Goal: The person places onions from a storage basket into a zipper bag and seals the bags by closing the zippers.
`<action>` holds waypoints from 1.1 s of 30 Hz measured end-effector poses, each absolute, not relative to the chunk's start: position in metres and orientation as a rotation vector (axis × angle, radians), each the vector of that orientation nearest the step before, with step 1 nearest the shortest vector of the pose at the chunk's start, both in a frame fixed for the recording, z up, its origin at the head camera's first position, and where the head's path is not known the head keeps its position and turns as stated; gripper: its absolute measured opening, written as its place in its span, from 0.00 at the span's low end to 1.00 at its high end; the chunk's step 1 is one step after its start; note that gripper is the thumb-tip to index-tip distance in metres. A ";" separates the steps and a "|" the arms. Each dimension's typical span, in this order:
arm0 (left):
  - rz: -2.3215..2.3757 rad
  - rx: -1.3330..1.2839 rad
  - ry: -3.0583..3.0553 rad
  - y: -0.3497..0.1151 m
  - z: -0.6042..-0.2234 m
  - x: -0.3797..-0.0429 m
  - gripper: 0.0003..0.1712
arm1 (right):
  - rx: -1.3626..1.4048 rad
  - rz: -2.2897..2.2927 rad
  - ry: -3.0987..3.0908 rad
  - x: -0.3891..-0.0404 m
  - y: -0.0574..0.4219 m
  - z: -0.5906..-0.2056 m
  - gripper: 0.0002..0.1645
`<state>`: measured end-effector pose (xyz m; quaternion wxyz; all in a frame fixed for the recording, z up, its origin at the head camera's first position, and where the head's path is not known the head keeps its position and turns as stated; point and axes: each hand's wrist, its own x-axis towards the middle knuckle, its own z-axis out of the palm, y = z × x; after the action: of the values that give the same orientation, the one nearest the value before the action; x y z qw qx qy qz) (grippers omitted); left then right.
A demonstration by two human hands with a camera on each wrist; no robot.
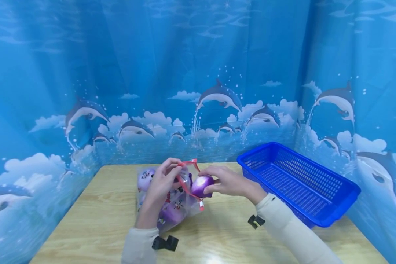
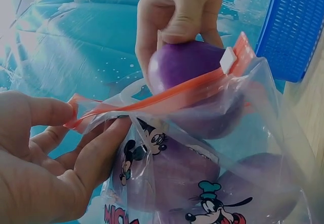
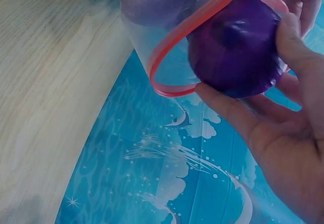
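A clear zip bag [image 1: 175,205] with cartoon figures and a red-orange slider strip [image 2: 177,89] lies on the table, with several round purple things [image 2: 258,183] inside. My left hand [image 1: 161,183] pinches one end of the strip, and the bag's mouth gapes. With thumb and fingers my right hand [image 1: 229,181] grips a glossy, round purple onion-like thing [image 3: 235,46] at the mouth. Part of it overlaps the bag's interior in the left wrist view. A white slider [image 2: 228,60] sits near the strip's far end.
To the right stands a blue perforated plastic basket [image 1: 303,183], tilted across the table's right side. The wooden table [image 1: 95,220] runs back to a blue curtain [image 1: 184,73] printed with dolphins. Black clips [image 1: 165,243] hang at both sleeves.
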<state>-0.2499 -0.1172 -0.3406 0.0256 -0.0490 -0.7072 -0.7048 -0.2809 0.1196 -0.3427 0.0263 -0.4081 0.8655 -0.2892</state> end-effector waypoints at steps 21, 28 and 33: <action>-2.190 -0.152 -2.129 -0.118 -0.337 -0.248 0.06 | -1.483 -0.698 2.793 -0.271 0.113 -0.347 0.20; -2.246 -0.189 -2.094 -0.116 -0.338 -0.247 0.06 | -1.524 -0.407 2.899 -0.267 0.107 -0.349 0.18; -2.288 -0.219 -2.058 -0.115 -0.339 -0.247 0.06 | -1.549 -0.312 2.945 -0.264 0.106 -0.349 0.18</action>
<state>-0.2467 -0.1153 -0.3387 0.0280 -0.0710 -0.6669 -0.7413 -0.2644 0.1057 -0.3489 -0.1002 -0.4610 0.8768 -0.0930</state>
